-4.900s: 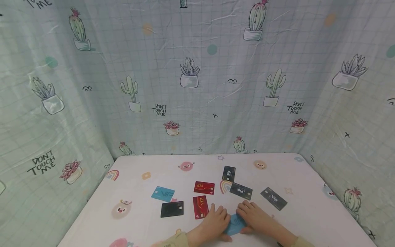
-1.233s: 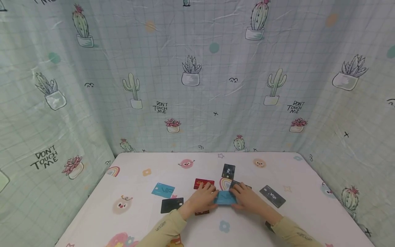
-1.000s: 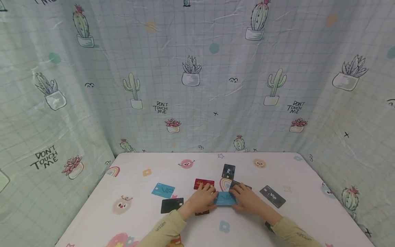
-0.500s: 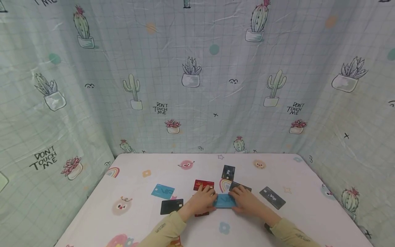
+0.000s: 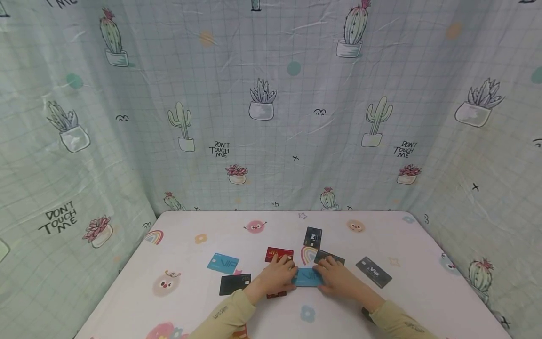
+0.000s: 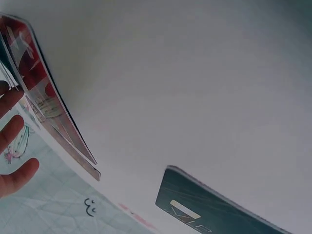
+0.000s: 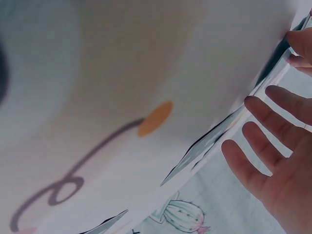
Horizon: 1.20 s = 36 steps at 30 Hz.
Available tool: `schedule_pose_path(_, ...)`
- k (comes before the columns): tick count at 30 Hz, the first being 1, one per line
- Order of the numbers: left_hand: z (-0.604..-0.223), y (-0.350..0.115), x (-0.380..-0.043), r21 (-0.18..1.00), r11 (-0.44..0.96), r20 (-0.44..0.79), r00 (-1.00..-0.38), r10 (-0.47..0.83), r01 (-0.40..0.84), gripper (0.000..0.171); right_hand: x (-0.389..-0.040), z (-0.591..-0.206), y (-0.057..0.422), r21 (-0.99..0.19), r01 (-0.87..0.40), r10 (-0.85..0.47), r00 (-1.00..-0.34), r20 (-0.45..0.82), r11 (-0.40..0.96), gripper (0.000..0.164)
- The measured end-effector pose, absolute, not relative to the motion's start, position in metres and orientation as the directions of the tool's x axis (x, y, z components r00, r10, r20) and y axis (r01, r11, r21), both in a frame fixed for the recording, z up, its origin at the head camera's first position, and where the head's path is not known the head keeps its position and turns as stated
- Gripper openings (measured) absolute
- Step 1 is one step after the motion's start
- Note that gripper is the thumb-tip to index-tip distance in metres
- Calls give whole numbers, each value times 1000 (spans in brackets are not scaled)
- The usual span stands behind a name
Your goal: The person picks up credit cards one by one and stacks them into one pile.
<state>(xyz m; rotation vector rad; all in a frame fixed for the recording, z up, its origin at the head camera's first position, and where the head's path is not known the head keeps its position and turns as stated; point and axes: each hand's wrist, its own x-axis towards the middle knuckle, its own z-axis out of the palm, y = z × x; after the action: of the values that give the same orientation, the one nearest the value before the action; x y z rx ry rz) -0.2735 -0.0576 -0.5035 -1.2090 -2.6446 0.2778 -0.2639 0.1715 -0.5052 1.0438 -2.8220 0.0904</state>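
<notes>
A light blue VIP card (image 5: 308, 278) lies between the two hands in the head view. At its left end the left hand (image 5: 277, 275) pinches it, thumb at the near side, fingers towards the far side. The right hand (image 5: 336, 278) pinches the opposite end in the same way. Beside the left fingers is a red card (image 5: 274, 254); a second red card (image 5: 276, 295) is mostly hidden under that hand. Just past the right fingertips lies a dark card (image 5: 334, 257), partly covered. Spread right fingers (image 7: 265, 146) show in the right wrist view.
Left of the hands lie another blue card (image 5: 223, 263) and a black card (image 5: 234, 284). Dark cards lie at the back (image 5: 313, 237) and on the right (image 5: 374, 272). Another dark thing (image 5: 366, 314) peeks out beside the right sleeve. Patterned cloth (image 5: 271, 132) surrounds the table.
Since the oldest frame, both hands have carried the blue card away from the person and straightened it. During the last second it has come slightly nearer, still between both hands.
</notes>
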Motion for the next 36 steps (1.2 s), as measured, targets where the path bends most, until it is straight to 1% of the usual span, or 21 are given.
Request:
schedule_pose_path(5,-503,-57,-274,-253,652,107,-649,753,715,49,-266,-507,172,-5,-645,-639,-758,126,764,50)
schedule_pose_path(9,-505,-57,-274,-240,660,119,-653,748,712,49,-268,-509,172,-8,-641,-636,-763,119,768,52)
schedule_pose_path(13,-507,-57,-274,-241,662,139,-650,747,710,48,-269,-510,172,1,-644,-639,-759,126,765,53)
schedule_pose_path(20,-506,-57,-274,-245,662,160,-643,749,709,48,-269,-510,173,-20,-640,-633,-763,134,768,53)
schedule_pose_path(25,-507,-56,-274,-248,670,167,-650,741,700,49,-268,-510,173,-25,-648,-637,-755,153,761,52)
schedule_pose_path(31,-507,-55,-274,-239,677,155,-661,734,696,51,-266,-509,172,24,-655,-647,-740,187,756,53)
schedule_pose_path(36,-507,-54,-273,-230,683,144,-670,729,693,52,-266,-505,170,34,-645,-640,-749,171,764,54)
